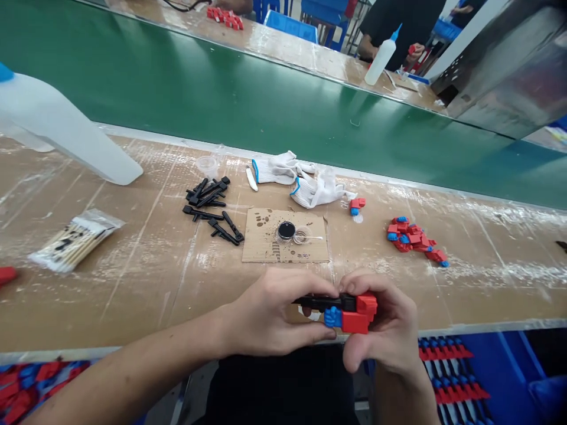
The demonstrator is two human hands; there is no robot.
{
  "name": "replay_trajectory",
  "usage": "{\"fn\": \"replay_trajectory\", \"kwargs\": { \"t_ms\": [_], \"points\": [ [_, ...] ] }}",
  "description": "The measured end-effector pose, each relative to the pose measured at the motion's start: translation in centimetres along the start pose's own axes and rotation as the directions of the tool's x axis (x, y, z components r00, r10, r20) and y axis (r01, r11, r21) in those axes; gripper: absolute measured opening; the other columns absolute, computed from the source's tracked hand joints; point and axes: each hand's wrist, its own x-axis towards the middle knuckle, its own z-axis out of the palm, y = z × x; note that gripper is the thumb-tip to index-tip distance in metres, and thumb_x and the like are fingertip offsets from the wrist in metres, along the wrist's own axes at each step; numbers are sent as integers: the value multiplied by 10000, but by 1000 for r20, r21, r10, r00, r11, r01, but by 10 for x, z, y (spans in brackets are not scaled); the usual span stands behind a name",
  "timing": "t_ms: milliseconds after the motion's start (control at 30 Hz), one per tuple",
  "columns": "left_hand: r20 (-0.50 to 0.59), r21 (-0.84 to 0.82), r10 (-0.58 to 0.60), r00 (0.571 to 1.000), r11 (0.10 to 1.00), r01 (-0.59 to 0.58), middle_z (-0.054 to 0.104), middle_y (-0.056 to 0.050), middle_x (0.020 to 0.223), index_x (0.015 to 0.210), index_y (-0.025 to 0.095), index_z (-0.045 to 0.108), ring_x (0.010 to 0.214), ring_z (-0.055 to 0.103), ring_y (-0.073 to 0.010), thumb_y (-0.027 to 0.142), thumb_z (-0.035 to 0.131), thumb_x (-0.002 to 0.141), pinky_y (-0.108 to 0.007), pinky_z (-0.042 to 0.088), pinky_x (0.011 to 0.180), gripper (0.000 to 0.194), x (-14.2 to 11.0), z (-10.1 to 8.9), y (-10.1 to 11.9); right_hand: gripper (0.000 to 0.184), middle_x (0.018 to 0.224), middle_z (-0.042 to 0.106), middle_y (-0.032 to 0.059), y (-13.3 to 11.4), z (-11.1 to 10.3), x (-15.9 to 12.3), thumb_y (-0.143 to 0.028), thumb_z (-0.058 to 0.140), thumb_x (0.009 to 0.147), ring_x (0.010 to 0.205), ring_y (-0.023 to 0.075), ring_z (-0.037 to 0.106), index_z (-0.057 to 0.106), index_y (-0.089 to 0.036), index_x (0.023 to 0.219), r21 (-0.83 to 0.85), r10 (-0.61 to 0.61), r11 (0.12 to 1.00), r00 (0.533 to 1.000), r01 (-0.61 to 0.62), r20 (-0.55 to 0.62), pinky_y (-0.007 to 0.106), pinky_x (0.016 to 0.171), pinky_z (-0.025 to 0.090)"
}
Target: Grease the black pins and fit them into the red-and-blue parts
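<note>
Two grips show at your five o'clock: left hand point(274, 310) on the black stick point(330, 303), right hand point(395, 321) on the red-and-blue block point(355, 322). Both pieces look light and stiff; pinch the red sides. Spare sticks point(212, 197) lie at nine.

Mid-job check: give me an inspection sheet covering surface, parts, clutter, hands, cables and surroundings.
Surface: brown bench, scuffed; cardboard on it, dark-spotted.
Job's things: black part and red-and-blue part, in hand; black pile and red-and-blue pile on bench.
Clutter: white gloves, swab bag, white bottle.
Hands: left hand holds the black part; right hand the red-and-blue part.
Cables: dark cord-like strip at far edge; cannot tell whether cable.
Surroundings: green strip beyond bench; person across it.
</note>
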Motion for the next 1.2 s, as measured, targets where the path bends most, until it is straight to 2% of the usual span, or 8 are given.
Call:
{"fn": "replay_trajectory", "kwargs": {
  "t_ms": [100,233,433,567,767,967,1033,1200],
  "points": [
    [18,27,91,996,995,-91,773,-58,867,1063,132,702,721,713,-142,282,829,837,-227,552,692,300,-1,-1,-3,549,871,673,26,-4,0,2,-576,873,636,731,159,654,645,-222,987,-24,-39,999,998,40,56,255,607,566],
    [31,30,125,992,992,-125,774,-68,865,1033,117,702,717,717,-143,296,824,843,-227,548,686,288,0,-3,-6,449,936,674,38,-7,-1,1,-477,875,717,778,172,662,668,-236,1035,-125,-75,988,985,95,158,280,636,578],
    [45,61,179,983,981,-182,768,-71,852,1039,110,684,715,723,-149,249,820,842,-238,551,686,277,-2,-5,-7,610,1040,706,63,-9,-5,-6,-331,900,724,913,216,687,607,-240,1251,-180,-96,976,982,125,163,321,728,614],
    [64,52,166,984,984,-169,755,-48,795,1042,132,689,671,707,-140,277,804,866,-237,544,647,255,0,-8,-5,497,1011,691,55,-14,-8,-5,-279,870,762,887,208,685,625,-229,1191,-245,-79,960,969,138,235,328,740,608],
    [27,-124,138,990,983,-134,731,-35,710,986,135,723,605,675,-129,307,871,792,-216,522,581,298,3,-9,-2,401,993,679,50,-20,3,0,-151,793,773,880,193,653,605,-200,1123,-328,-92,927,959,180,267,333,753,571],
    [42,-50,182,982,982,-180,717,-61,804,1074,126,712,665,663,-135,355,800,864,-227,551,616,322,1,-9,-1,288,931,704,46,-23,14,4,-278,732,789,798,189,625,619,-189,1038,-439,-116,864,945,248,304,339,690,518],
    [53,-21,195,979,981,-194,712,-61,828,1092,137,703,687,668,-139,397,759,896,-234,567,639,331,0,-8,0,240,823,682,32,-23,15,6,-377,692,820,709,178,587,626,-188,951,-478,-129,836,942,272,310,332,621,459],
    [58,20,202,978,979,-203,694,-36,786,1064,167,691,640,648,-132,453,715,923,-238,545,597,320,-2,-6,1,333,610,541,-20,-25,20,9,-499,601,862,551,136,451,567,-199,722,-550,-214,756,928,356,306,327,533,290]
  ]
}}
